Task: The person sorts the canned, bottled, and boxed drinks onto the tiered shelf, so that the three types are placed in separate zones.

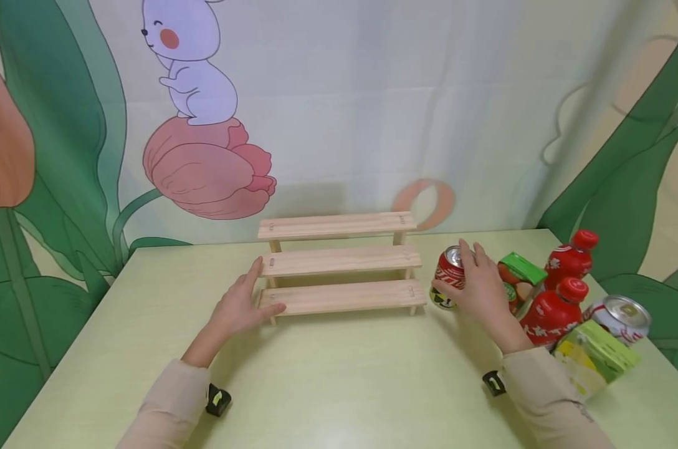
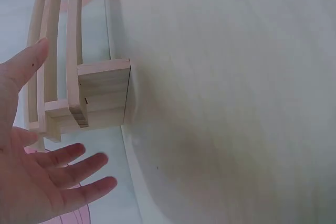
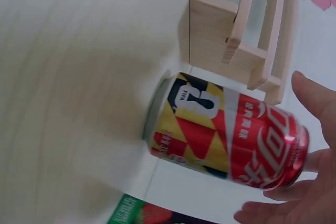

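A red cola can [image 1: 447,277] with a yellow and black pattern near its base stands upright on the table, just right of a three-tier wooden shelf [image 1: 339,260]. My right hand [image 1: 481,290] is around the can's upper right side. In the right wrist view the thumb [image 3: 310,90] is apart from the can [image 3: 226,132], while other fingers lie behind its top; contact is unclear. My left hand [image 1: 235,307] is spread at the shelf's left end, holding nothing. The left wrist view shows its fingers extended beside the shelf [image 2: 105,93].
On the right of the table [image 1: 339,380] stand two red bottles [image 1: 553,312], a white-and-red can [image 1: 622,318], a light green carton [image 1: 594,358] and a green-topped carton [image 1: 521,268]. A printed curtain [image 1: 339,112] hangs behind the table.
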Motion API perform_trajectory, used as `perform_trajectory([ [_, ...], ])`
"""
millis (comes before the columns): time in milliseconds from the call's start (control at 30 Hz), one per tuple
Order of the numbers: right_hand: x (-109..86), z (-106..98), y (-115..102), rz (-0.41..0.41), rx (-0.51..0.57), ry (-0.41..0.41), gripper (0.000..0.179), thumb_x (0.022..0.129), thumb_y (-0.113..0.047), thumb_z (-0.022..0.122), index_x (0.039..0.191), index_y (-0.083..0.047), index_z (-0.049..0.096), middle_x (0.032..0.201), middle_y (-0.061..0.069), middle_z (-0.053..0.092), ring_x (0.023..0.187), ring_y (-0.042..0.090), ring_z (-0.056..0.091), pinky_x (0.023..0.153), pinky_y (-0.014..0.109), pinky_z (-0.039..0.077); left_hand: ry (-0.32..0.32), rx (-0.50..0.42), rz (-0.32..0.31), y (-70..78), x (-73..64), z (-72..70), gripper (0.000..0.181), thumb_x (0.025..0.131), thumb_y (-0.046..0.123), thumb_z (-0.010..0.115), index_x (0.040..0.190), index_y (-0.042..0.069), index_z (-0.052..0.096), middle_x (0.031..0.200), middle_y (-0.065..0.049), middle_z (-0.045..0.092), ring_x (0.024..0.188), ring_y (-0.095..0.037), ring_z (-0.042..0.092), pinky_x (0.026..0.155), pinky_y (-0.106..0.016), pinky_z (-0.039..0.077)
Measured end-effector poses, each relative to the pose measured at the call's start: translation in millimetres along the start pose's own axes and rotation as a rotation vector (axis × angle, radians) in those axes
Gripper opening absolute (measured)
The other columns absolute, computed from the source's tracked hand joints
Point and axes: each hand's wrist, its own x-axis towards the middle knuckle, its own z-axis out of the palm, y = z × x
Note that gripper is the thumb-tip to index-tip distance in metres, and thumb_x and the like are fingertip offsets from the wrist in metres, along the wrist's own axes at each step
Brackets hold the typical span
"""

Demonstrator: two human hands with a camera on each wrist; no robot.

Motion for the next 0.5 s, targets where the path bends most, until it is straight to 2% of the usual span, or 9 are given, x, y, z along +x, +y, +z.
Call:
perform_trajectory([
  [100, 1.8, 2.6, 3.2, 0.049, 0.074, -0.009, 0.091, 0.079, -0.038, 0.068, 0.142, 0.003, 0.017, 0.136, 0.034, 0.025, 0.116, 0.052, 0.033, 0.085, 0.062, 0.035, -0.022, -0.079, -0.011, -4.3, 2.4, 1.9, 0.103, 0.073, 0.039, 0.074, 0.145, 0.002, 0.01, 0.121, -0.028, 0.049, 0.101, -0.039, 0.054, 0.078, -0.049, 0.045],
  [233, 4.3, 3.8, 6.4, 0.121, 0.195, 0.002, 0.091, 0.081, -0.038, 0.067, 0.143, 0.003, 0.014, 0.133, 0.033, 0.032, 0.117, 0.049, 0.037, 0.087, 0.06, 0.036, -0.051, -0.144, -0.034, -8.5, 6.5, 6.3, 0.105, 0.071, 0.034, 0.077, 0.145, 0.003, 0.009, 0.104, -0.022, 0.056, 0.084, -0.03, 0.061, 0.068, -0.038, 0.049],
  [367, 7.4, 5.2, 9.1, 0.219, 0.305, 0.001, 0.095, 0.08, -0.039, 0.068, 0.143, 0.003, 0.01, 0.135, 0.033, 0.031, 0.12, 0.048, 0.035, 0.089, 0.059, 0.035, -0.067, -0.165, -0.053, -10.8, 9.6, 8.7, 0.107, 0.07, 0.032, 0.079, 0.145, 0.005, 0.008, 0.1, -0.019, 0.058, 0.079, -0.026, 0.061, 0.064, -0.034, 0.049],
  [500, 9.0, 8.1, 10.7, 0.308, 0.38, -0.044, 0.1, 0.078, -0.043, 0.068, 0.143, 0.003, 0.007, 0.136, 0.032, 0.028, 0.121, 0.047, 0.034, 0.091, 0.058, 0.034, -0.068, -0.188, -0.07, -9.8, 10.2, 8.0, 0.106, 0.069, 0.027, 0.08, 0.145, 0.004, 0.009, 0.099, -0.019, 0.058, 0.078, -0.026, 0.061, 0.063, -0.034, 0.049],
])
